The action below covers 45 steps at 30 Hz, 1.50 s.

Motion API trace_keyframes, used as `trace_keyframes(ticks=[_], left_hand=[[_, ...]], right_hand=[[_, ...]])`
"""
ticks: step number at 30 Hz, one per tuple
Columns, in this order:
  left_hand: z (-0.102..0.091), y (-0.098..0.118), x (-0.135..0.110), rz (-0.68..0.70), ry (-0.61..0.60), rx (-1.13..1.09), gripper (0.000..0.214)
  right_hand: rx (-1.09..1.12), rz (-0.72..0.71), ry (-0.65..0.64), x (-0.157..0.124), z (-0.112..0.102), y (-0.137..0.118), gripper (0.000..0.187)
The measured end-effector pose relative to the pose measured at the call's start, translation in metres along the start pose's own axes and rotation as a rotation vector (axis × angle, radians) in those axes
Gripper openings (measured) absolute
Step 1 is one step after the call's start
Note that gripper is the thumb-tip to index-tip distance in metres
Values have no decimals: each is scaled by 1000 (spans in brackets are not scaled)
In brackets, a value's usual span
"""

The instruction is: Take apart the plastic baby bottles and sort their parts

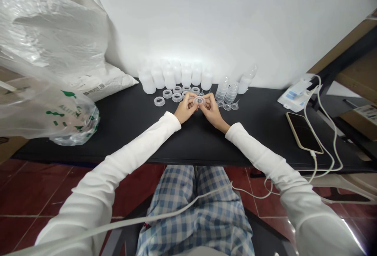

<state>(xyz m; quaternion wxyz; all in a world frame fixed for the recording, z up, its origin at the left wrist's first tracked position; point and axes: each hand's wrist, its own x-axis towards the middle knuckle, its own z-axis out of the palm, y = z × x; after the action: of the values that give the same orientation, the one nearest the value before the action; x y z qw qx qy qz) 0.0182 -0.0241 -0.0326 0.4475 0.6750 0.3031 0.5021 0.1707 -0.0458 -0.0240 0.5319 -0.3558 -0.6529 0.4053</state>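
Note:
My left hand (186, 108) and my right hand (212, 111) meet over the black table, fingers pinched around a clear plastic collar ring (199, 101). A small translucent piece seems to sit in its middle; its exact shape is too small to tell. Behind and left of my hands lie several loose collar rings (159, 101). Small clear pointed tips (235, 106) lie to the right of my right hand. Clear domed caps (222, 88) stand just behind those tips. A row of frosted white plastic bottles (169, 77) stands upright along the wall.
At left, a large plastic bag (53, 24) and a printed clear bag (70, 114) bulge over the table (123, 130). A phone (304, 132) on a cable and a white-and-blue packet (295, 96) lie at right. A white cable (165, 217) crosses my lap.

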Motion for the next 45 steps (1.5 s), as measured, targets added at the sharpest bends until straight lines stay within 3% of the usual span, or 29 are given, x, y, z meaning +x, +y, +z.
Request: trace_keyframes(ticks=[13,21,29,39,45], left_hand=[[10,9,-4,24,98,90,45],[7,3,-2,-69,40,-3,46],[5,3,-1,-37,-1,-79,55],[5,6,-4,5,35,90,39],[5,12,-5,25,62,137,37]], right_hand=[[-18,-50,41,0,3,4,49],[12,-15,-12,-2,2,-1,45],[28,-35,-15,-2,2,-3,45],[-120,-112,33,-2,-1,0,40],[-73,-77,20,-1,-2,-1,42]])
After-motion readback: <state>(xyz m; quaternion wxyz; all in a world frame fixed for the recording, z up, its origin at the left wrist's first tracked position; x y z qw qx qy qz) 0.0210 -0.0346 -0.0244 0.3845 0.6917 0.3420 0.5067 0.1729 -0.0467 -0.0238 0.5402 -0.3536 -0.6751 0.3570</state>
